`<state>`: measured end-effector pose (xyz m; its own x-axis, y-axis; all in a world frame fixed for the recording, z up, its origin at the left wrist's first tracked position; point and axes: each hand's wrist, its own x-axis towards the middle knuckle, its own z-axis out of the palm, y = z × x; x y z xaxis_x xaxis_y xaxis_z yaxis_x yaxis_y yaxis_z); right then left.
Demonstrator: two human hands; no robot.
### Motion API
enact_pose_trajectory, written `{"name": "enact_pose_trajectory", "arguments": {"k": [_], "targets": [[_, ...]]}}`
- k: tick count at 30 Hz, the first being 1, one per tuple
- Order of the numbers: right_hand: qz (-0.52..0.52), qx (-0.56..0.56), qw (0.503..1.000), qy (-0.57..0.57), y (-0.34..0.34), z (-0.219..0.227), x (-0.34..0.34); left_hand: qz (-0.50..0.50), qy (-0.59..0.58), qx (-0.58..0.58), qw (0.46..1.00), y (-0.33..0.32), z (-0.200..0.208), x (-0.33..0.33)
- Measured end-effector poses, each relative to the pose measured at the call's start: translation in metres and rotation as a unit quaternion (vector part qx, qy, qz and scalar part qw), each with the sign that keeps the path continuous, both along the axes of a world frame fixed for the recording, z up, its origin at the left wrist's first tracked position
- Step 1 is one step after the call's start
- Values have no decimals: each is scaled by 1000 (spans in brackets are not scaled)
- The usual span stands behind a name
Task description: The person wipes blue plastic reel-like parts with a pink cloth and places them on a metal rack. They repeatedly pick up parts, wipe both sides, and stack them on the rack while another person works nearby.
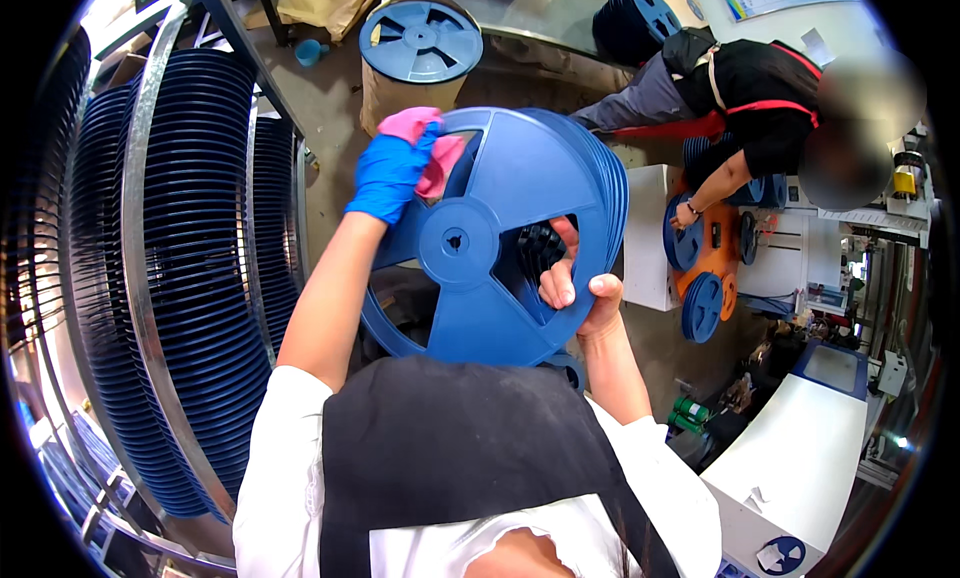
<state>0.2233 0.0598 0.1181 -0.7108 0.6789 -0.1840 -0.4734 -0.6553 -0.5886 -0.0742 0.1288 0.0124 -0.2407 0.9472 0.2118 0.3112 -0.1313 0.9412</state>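
Note:
In front of my chest is a stack of large blue plastic reels [520, 168], the face of the front one turned toward me. My left hand [388, 173], in a blue glove, is closed on a pink cloth [436, 164] and presses it to the upper left rim of the front reel. Bare, my right hand [585, 296] grips the lower right rim, with fingers through a cutout and the thumb on the outer edge. Behind that cutout shows something black and ridged [540, 248], partly hidden.
A metal rack [150, 228] packed with blue reels stands at my left. Another blue reel [420, 40] tops a brown-wrapped stack ahead. At the right a co-worker [745, 98] reaches toward a reel on an orange surface [715, 240]. A white box-shaped unit [790, 448] is nearer.

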Motion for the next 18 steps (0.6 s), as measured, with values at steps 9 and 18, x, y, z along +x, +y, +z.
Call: {"name": "enact_pose_trajectory", "arguments": {"k": [9,18], "targets": [[15,-12,999,-41,11,4,-19,139,99,-3,985,-62,10,-58],[44,-4,995,-94,16,17,-38,31,187,-41,981,-88,86,23]]}}
